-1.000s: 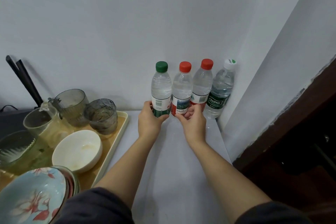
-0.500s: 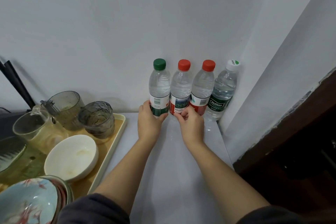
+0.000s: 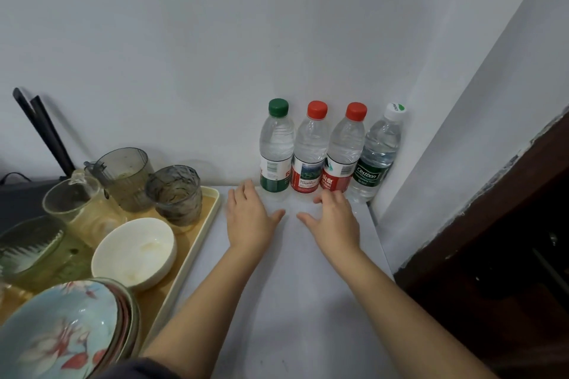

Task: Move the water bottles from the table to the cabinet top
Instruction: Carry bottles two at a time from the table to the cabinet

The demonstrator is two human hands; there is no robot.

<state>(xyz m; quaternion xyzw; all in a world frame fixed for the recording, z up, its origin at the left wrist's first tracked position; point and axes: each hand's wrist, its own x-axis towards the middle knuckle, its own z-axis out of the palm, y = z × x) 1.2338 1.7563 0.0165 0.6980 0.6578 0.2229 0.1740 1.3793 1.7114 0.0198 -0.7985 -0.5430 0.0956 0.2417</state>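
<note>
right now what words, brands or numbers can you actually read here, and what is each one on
"Cestbon": dark green label of the white-capped bottle, rightmost in the row.
"山泉": red label of the right red-capped bottle; only these large characters read, and the second is unsure.
Left red-capped bottle: a landscape picture and small print, too blurred to read.
Green-capped bottle: a barcode and a cut-off red mark, unreadable.
White cap: a small logo, too small to read.

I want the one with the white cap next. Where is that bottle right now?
In the head view, the white-capped bottle stands at the right end of the row, in the wall corner, beside a red-capped bottle.
</note>
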